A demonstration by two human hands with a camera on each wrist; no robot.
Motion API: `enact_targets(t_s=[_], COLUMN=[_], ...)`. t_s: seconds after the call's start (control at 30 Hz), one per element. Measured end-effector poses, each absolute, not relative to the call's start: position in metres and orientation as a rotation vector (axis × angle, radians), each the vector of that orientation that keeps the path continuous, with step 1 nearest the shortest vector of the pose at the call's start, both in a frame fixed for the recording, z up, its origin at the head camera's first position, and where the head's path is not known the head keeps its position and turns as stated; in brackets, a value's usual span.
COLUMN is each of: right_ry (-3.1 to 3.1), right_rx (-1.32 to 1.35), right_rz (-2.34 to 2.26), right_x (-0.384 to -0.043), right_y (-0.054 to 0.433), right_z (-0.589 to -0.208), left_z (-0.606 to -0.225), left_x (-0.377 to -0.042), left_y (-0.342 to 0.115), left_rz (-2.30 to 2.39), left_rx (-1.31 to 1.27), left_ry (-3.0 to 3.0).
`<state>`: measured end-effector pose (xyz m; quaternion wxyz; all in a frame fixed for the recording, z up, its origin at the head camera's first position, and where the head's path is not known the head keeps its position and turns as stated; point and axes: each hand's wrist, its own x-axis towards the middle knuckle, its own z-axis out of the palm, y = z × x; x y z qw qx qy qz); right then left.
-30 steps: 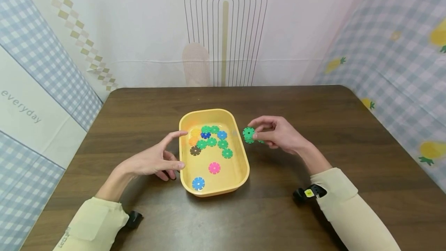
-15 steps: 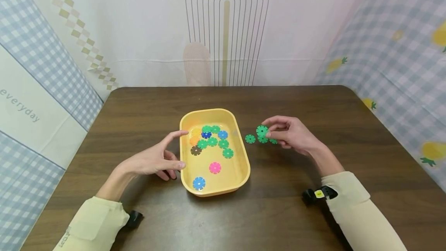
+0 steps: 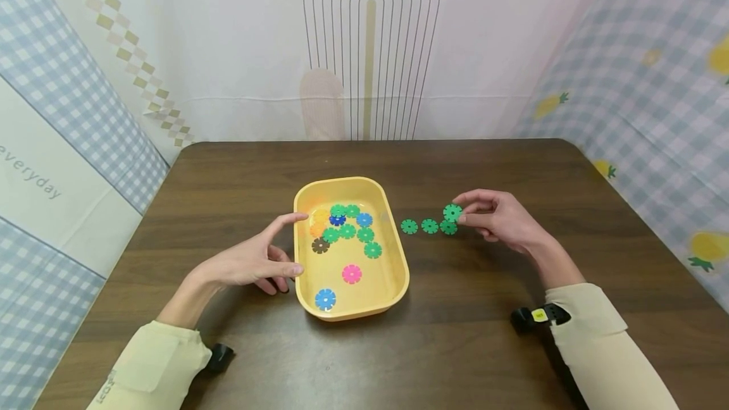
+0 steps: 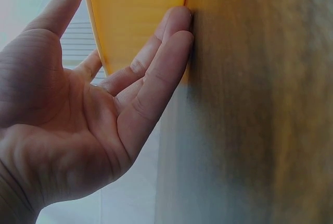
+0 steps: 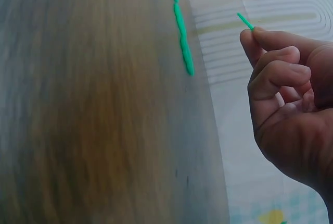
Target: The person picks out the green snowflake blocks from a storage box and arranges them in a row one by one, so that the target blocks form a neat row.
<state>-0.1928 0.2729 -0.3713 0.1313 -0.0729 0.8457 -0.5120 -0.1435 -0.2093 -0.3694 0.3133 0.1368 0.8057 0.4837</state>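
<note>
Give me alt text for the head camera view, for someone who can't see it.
A person's right hand pinches a green disc above a wooden table, where three more green discs lie in a row beside a yellow tray. The left hand touches the tray's left rim, and discs of several colors lie inside.

Can't pin room type; I'd log curtained-off setup. I see wood-grain table [image 3: 455, 347], arch-print cloth [image 3: 239, 37] behind, checked cloth [image 3: 643, 150] at sides.
</note>
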Motion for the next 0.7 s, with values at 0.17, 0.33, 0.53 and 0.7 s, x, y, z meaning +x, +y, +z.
enact_targets(t_s=[0.17,0.33,0.53,0.7], right_ry=[2.446,2.431,2.426,2.419], right_rx=[-0.202,-0.185,-0.155,-0.143], right_rz=[-1.482,-1.483,-1.500,-1.466], right_x=[-0.195,-0.197,-0.199,-0.200], right_y=[0.286,0.295,0.303,0.306], right_z=[-0.375,-0.380,-0.381,-0.381], left_z=[-0.370,-0.369,-0.368,-0.368], left_x=[-0.144,-0.143,-0.144,-0.143], left_y=[-0.209,-0.208,-0.208,-0.208], left_rz=[1.274,1.272,1.276,1.273], left_rx=[0.361,0.357,0.348,0.345], left_ry=[2.128,2.129,2.124,2.128])
